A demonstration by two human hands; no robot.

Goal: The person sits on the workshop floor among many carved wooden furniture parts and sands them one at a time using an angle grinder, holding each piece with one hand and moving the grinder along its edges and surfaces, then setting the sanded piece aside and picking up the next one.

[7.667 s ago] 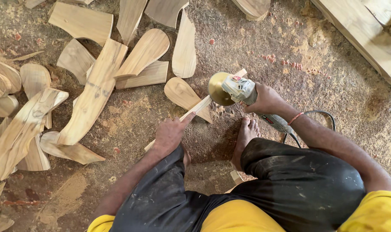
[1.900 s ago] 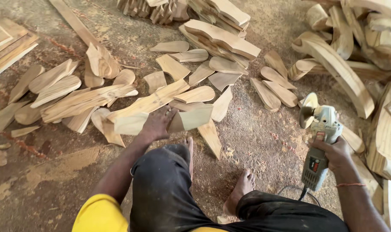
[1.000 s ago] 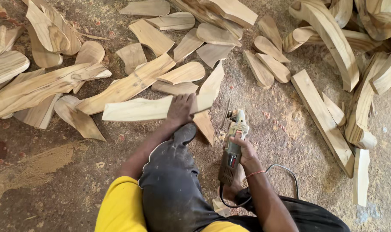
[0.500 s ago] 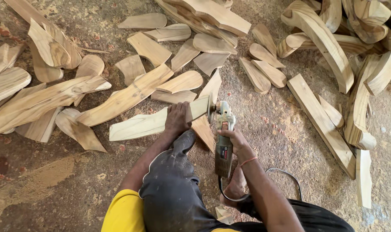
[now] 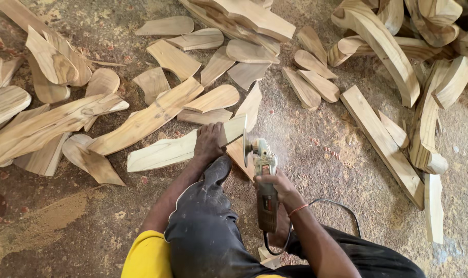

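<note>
right now our left hand (image 5: 208, 141) presses flat on the long board (image 5: 185, 145), fingers spread over it, pinning it to the dirt floor (image 5: 321, 154). our right hand (image 5: 275, 186) is clenched around the grinder (image 5: 262, 170), whose disc sits at the board's cut end, just beside the left fingers. if the board shifts under our palm, the disc could kick toward those fingers or our knee (image 5: 216, 172). the cord (image 5: 342, 208) loops near our leg and could snag.
</note>
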